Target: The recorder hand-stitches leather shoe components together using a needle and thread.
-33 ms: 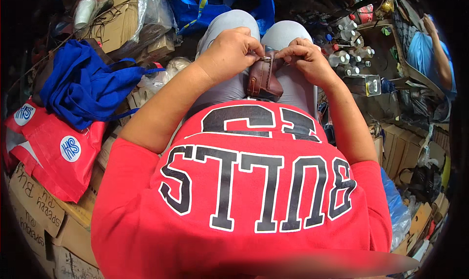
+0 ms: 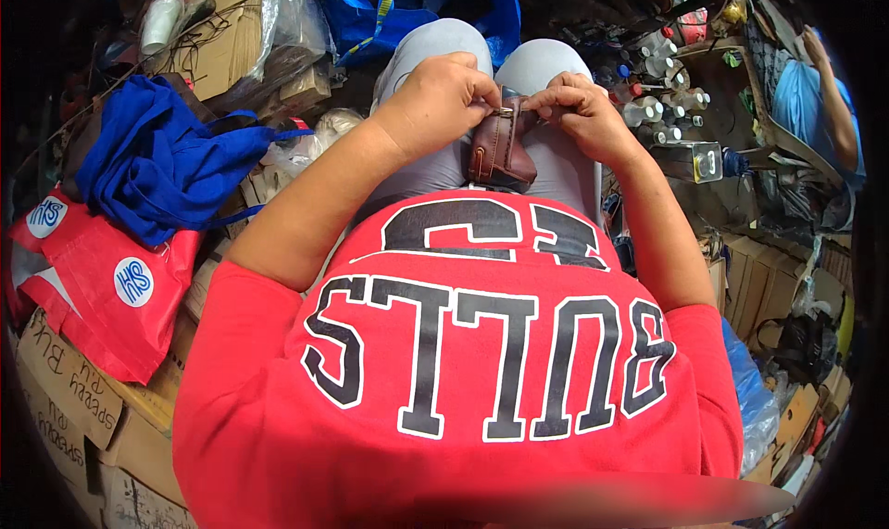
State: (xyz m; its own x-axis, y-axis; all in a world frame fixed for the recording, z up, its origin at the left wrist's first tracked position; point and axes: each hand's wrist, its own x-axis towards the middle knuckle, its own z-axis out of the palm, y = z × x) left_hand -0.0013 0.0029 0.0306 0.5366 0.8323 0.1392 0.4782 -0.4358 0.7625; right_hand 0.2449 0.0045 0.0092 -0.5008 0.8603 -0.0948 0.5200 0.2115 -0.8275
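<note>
A dark brown stitched leather piece (image 2: 501, 149), shaped like a shoe upper, rests between my grey-trousered thighs. A light line of stitching runs along its seam. At its far left edge, my left hand (image 2: 443, 94) is closed, thumb and fingertips pinched together on the leather. My right hand (image 2: 583, 112) grips the far right edge with thumb and forefinger, its other fingers curled. Whether a thread or needle is between the fingertips is too small to make out.
A blue cloth bag (image 2: 157, 158) and a red plastic bag (image 2: 120, 288) lie on cardboard boxes (image 2: 69, 381) at left. Several bottles (image 2: 662, 94) stand at right. Beyond them is another person in a blue shirt (image 2: 801, 107). A blue bag (image 2: 417, 19) lies past my knees.
</note>
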